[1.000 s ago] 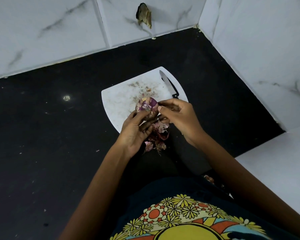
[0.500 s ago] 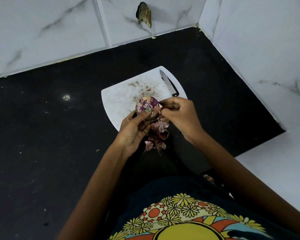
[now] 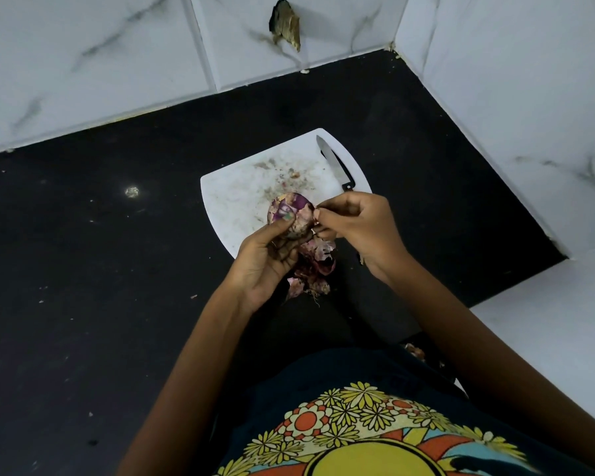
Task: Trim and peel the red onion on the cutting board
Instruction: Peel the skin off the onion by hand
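Note:
A partly peeled red onion (image 3: 291,214), purple and pale, is held above the near edge of the white cutting board (image 3: 241,197). My left hand (image 3: 265,266) grips it from below, thumb across its front. My right hand (image 3: 354,225) pinches a flap of skin at the onion's right side. A pile of torn onion skins (image 3: 315,266) lies just below the hands at the board's near corner. A black-handled knife (image 3: 334,163) lies on the board's far right edge, blade pointing away.
The board sits on a black countertop (image 3: 100,269) in a corner of white marble-tiled walls (image 3: 512,97). A broken hole in the back tile (image 3: 285,25) shows above. A white surface (image 3: 547,321) lies at the right. Small scraps dot the board.
The right hand's fingers have shifted slightly right, drawing the skin flap off the onion's side. The left hand has turned the onion a little. The knife and board stay put.

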Motion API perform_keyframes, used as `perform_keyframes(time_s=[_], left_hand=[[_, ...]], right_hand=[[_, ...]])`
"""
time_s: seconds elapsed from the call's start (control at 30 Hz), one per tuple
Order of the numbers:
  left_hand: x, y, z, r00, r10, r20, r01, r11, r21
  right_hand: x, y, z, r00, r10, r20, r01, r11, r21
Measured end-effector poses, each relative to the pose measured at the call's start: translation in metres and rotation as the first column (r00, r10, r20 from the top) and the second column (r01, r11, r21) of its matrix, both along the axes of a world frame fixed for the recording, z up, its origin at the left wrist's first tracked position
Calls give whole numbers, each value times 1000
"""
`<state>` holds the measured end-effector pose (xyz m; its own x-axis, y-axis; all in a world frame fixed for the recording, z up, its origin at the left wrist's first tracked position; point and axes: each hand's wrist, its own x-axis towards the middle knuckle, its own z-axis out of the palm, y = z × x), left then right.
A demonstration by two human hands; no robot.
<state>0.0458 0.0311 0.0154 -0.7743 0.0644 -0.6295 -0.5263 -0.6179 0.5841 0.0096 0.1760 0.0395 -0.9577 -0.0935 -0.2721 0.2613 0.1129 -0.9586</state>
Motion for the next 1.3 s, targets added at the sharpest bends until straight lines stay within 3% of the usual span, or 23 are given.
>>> perform_keyframes(time_s=[0.5,0.6,0.67,0.73,0.8,0.87,0.93,1.0,1.07,1.17,1.3], left_hand=[[4,-3,8,999,-32,11,28,969,247],[4,-3,6,1000,-22,13,18,969,245],[4,-3,6,1000,-20,15,16,971,237],[4,-3,5,1000,-22,17,18,973,230],[4,-4,5,999,-24,22,18,974,224],[3,-4,5,999,-29,18,25,977,211],[3,-4,4,999,-42,3,40,982,186],[3,-3,4,998,-54,-14,56,987,151],[3,-1,5,997,-63,-33,67,990,128],[4,-1,9,995,-73,-71,83,985,149],[5,-1,14,993,-70,-97,87,978,188]], right_hand=[[-1,6,-36,941,-180,287,204,977,-57],[2,10,-46,955,-186,232,180,983,48],[2,14,-52,987,-120,110,92,969,231],[0,17,-50,999,34,-24,-18,882,471],[-2,16,-41,987,124,-100,-46,824,565],[-4,13,-26,990,116,-79,-67,884,463],[-4,10,-10,993,120,6,-118,965,235],[-2,7,1,983,173,69,-177,983,52],[-1,4,7,976,212,54,-213,977,10],[1,-2,7,987,158,-30,-156,986,67],[4,-3,7,990,137,-42,-138,990,-21]])
